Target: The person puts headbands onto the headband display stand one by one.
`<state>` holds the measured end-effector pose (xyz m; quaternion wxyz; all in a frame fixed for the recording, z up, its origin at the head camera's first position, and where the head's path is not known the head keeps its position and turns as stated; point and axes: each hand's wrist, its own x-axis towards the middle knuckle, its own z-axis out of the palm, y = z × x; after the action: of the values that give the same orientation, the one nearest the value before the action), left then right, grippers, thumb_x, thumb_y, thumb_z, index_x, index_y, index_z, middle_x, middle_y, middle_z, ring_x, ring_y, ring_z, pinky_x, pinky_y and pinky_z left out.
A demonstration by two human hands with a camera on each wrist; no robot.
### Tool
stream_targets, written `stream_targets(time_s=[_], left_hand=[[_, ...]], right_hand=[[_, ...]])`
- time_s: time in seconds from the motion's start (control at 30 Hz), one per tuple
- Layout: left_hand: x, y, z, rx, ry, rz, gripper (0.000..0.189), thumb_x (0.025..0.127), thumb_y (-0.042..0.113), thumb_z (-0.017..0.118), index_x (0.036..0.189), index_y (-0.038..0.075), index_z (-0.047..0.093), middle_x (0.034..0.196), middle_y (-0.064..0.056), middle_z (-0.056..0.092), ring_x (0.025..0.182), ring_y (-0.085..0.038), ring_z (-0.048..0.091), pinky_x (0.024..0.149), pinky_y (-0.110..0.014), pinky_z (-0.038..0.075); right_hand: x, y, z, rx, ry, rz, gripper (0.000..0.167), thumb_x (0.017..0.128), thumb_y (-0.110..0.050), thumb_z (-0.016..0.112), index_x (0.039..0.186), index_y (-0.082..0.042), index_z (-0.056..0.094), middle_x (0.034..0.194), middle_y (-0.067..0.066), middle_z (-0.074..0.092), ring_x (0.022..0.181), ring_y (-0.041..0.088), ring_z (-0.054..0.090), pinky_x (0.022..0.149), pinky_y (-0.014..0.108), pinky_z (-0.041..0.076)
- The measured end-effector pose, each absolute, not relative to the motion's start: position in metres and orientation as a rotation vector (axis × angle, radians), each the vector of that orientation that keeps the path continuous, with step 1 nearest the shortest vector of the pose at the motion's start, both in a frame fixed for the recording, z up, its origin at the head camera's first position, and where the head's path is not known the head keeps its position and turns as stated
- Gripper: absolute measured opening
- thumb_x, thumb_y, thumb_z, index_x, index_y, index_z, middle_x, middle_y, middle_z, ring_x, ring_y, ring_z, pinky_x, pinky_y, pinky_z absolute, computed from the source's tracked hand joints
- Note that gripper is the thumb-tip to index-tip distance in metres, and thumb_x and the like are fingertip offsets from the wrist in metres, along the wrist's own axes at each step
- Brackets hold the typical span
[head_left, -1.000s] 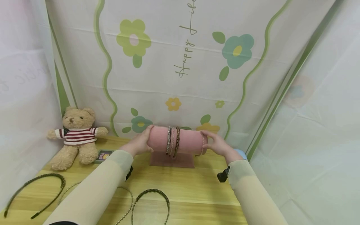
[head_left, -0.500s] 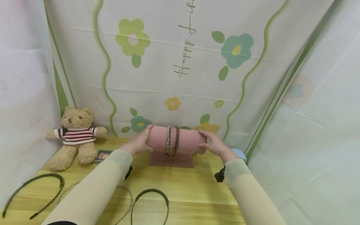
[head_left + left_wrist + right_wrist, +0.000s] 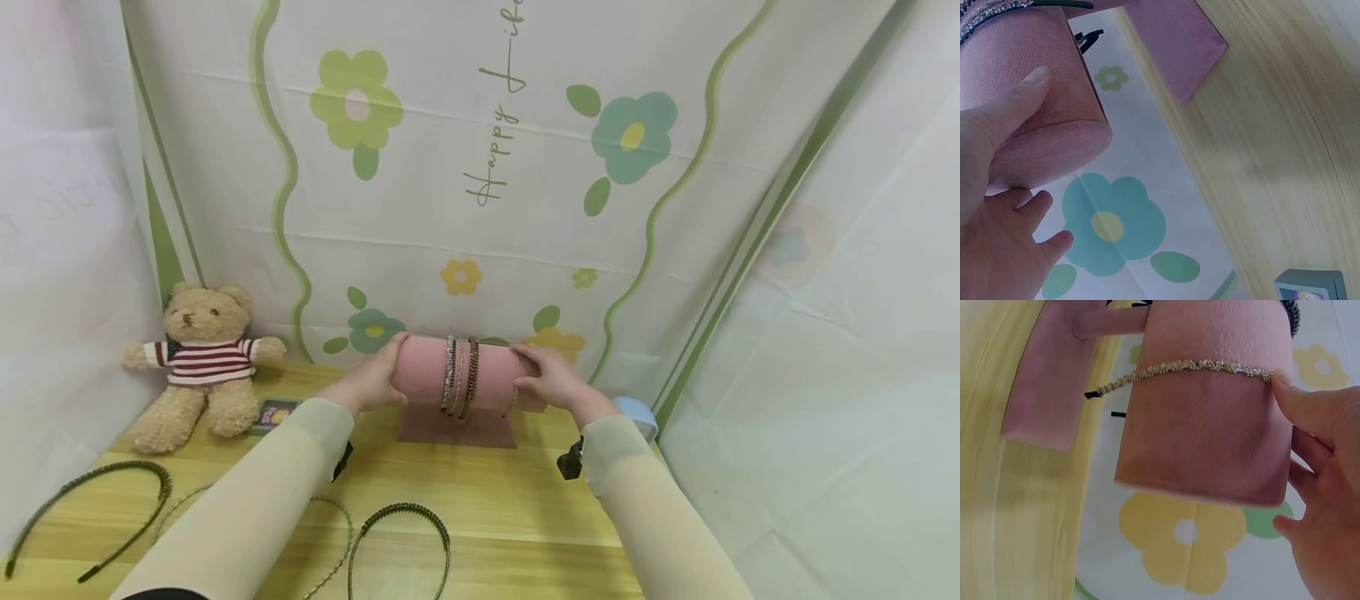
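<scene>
A pink velvet headband stand (image 3: 495, 375), a horizontal roll on a flat base, stands against the back wall. My left hand (image 3: 371, 383) grips the roll's left end; in the left wrist view its thumb (image 3: 1022, 100) lies along the velvet. On the roll's right part my right hand (image 3: 553, 377) pinches a thin beaded headband (image 3: 1191, 365) at its top. That headband arches over the roll, with its black-tipped ends (image 3: 1092, 394) hanging below. Several other headbands (image 3: 460, 375) sit close together round the roll's middle. The right fingertips behind the roll are partly hidden.
A teddy bear (image 3: 206, 367) in a striped shirt sits at the back left, beside a small dark box (image 3: 272, 415). Loose headbands, among them a dark one (image 3: 405, 508), lie on the wooden table (image 3: 525, 517) in front. A light blue object (image 3: 636, 415) stands behind the right wrist.
My right hand has slid the beaded headband leftward along the roll, from near its right end toward the other headbands. The left hand keeps its place on the roll.
</scene>
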<state>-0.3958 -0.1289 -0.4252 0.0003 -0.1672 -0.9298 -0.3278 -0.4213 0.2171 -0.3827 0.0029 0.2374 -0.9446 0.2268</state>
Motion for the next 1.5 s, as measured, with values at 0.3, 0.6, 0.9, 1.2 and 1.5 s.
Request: stream_targets(time_s=[0.3,0.6,0.9,1.2,1.5], left_hand=[[-0.393,-0.128,-0.422,-0.519,-2.917,-1.046,0.119,0.074,0.009,0.087,0.158,0.013,0.004,0.158,-0.020,0.027,0.131,-0.045,0.042,0.109,-0.058,0.032],[-0.392,-0.128,-0.420,-0.523,-2.912,-1.050,0.118,0.073,0.008,0.088,0.158,0.012,0.006,0.157,-0.022,0.027,0.130,-0.047,0.042,0.109,-0.060,0.031],[-0.395,-0.127,-0.424,-0.528,-2.896,-1.051,0.121,0.070,0.009,0.089,0.158,0.013,0.007,0.156,-0.022,0.030,0.129,-0.046,0.044,0.108,-0.061,0.033],[-0.395,-0.128,-0.423,-0.516,-2.894,-1.060,0.123,0.068,0.008,0.090,0.158,0.012,0.006,0.155,-0.024,0.030,0.129,-0.047,0.043,0.109,-0.060,0.031],[-0.392,-0.127,-0.421,-0.511,-2.903,-1.062,0.120,0.070,0.007,0.089,0.158,0.013,0.007,0.154,-0.024,0.031,0.129,-0.047,0.043,0.109,-0.060,0.031]], right_hand=[[-0.426,0.195,-0.382,0.776,-2.971,0.683,0.065,0.090,-0.023,0.074,0.148,-0.014,0.047,0.147,0.011,0.048,0.133,0.032,0.045,0.112,0.045,0.034],[-0.423,0.178,-0.379,0.755,-2.996,0.593,0.065,0.092,-0.032,0.071,0.150,-0.018,0.045,0.148,0.009,0.047,0.134,0.031,0.044,0.114,0.045,0.030],[-0.420,0.170,-0.377,0.736,-2.997,0.495,0.066,0.092,-0.040,0.069,0.150,-0.023,0.044,0.148,0.002,0.048,0.132,0.028,0.046,0.114,0.049,0.026],[-0.418,0.165,-0.378,0.728,-3.004,0.522,0.066,0.093,-0.038,0.068,0.152,-0.024,0.042,0.149,0.001,0.047,0.132,0.026,0.047,0.113,0.043,0.031],[-0.414,0.164,-0.377,0.747,-3.018,0.649,0.066,0.095,-0.033,0.067,0.153,-0.024,0.039,0.152,0.003,0.043,0.136,0.026,0.041,0.115,0.041,0.028]])
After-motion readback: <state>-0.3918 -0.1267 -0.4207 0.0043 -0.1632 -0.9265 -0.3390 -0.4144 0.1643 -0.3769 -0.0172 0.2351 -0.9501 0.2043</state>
